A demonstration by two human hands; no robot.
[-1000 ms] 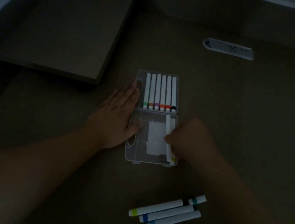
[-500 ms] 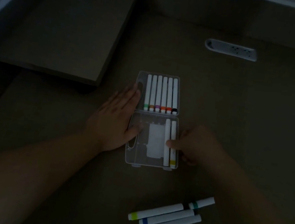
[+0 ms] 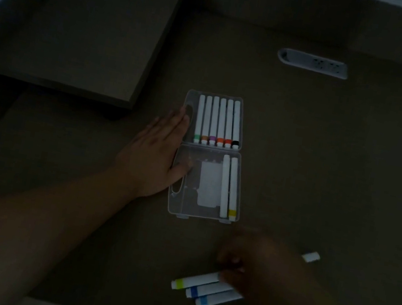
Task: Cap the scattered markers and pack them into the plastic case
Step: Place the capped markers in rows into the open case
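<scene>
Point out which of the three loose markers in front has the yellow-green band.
The farthest marker of the three, lying closest to the case; the other two beside it carry blue bands. The right hand reaches over its far end.

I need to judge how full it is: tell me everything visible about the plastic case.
The case is clear plastic, hinged open flat on the desk. The far half holds six capped white markers side by side; the near half holds two more along its right wall, beside a white label. The left hand rests flat against its left edge.
</scene>
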